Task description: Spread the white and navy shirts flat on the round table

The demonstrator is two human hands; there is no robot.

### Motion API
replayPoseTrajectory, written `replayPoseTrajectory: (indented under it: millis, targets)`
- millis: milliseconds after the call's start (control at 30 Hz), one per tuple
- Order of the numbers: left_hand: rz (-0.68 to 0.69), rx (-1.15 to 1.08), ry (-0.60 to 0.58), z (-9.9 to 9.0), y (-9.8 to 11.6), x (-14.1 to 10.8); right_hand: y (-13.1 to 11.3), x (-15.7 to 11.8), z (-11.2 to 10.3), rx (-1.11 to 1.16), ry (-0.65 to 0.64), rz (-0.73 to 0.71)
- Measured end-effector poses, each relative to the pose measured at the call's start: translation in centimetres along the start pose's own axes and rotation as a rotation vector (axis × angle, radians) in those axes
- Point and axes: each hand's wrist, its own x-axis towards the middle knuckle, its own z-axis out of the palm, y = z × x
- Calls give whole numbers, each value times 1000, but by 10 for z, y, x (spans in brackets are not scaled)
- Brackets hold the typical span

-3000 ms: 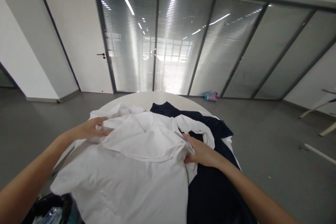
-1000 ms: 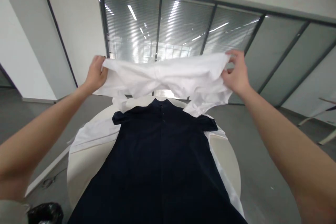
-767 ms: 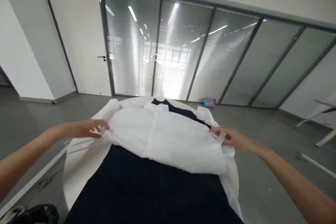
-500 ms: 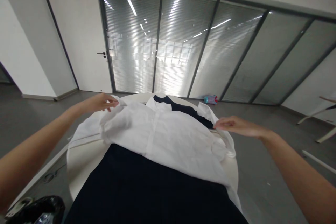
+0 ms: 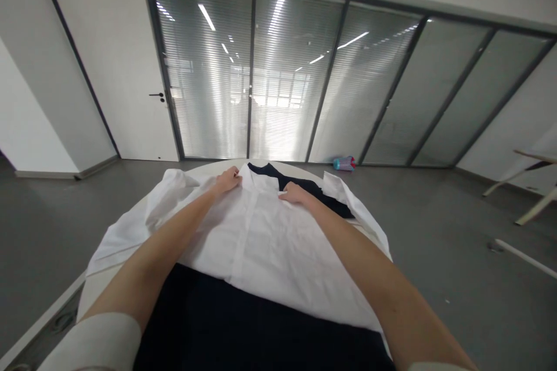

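A white shirt (image 5: 261, 243) lies spread out with its collar (image 5: 260, 183) at the far end and its button strip running toward me. My left hand (image 5: 227, 181) is closed on the cloth just left of the collar. On the other side, my right hand (image 5: 296, 192) pinches the white fabric near the right shoulder. One white sleeve (image 5: 359, 208) stretches down the right side; more white cloth (image 5: 126, 232) spreads at the left. Dark navy cloth (image 5: 300, 181) shows beyond the shirt, and a larger dark navy area (image 5: 256, 324) fills the near side below its hem.
Under the clothes is a white rounded table (image 5: 98, 288). A blue and red item (image 5: 343, 163) lies on the grey floor (image 5: 435, 232) by the glass partition (image 5: 282, 116). Pale furniture legs (image 5: 537, 206) stand at the right, and a white door (image 5: 126, 69) is at the back left.
Both hands have come inward from the shirt's two sides to the collar area and closed on the cloth there. The view has shifted slightly.
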Motion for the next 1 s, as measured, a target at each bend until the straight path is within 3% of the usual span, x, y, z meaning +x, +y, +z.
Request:
replayPoseTrajectory:
  millis: [200, 267, 333, 433, 533, 633, 700, 767, 833, 900, 1000]
  targets:
    - [-14, 2, 218, 6, 19, 26, 5, 25, -43, 3, 164, 19]
    - [-7, 17, 279, 10, 25, 34, 2, 37, -47, -38, 221, 73]
    - [8, 43, 298, 16, 26, 39, 0, 46, -37, -88, 245, 128]
    - [42, 79, 291, 22, 22, 37, -2, 53, -5, -149, 232, 168]
    - [155, 37, 310, 15, 20, 26, 0, 50, 21, -197, 241, 166]
    - [317, -98, 230, -13, 24, -4, 4, 39, 20, -260, 317, 111]
    - [377, -187, 116, -43, 26, -40, 8, 26, 7, -283, 376, 36]
    - [404, -360, -53, -76, 21, -86, 14, 5, -10, -219, 347, -77]
    - [333, -410, -143, -108, 6, -134, 24, -27, -27, -84, 188, -217]
    - [224, -381, -208, -133, -20, -174, 38, -70, -41, 24, -49, -345]
    - [-13, -286, -329, -148, -68, -209, 63, -146, -51, 62, -390, -406]
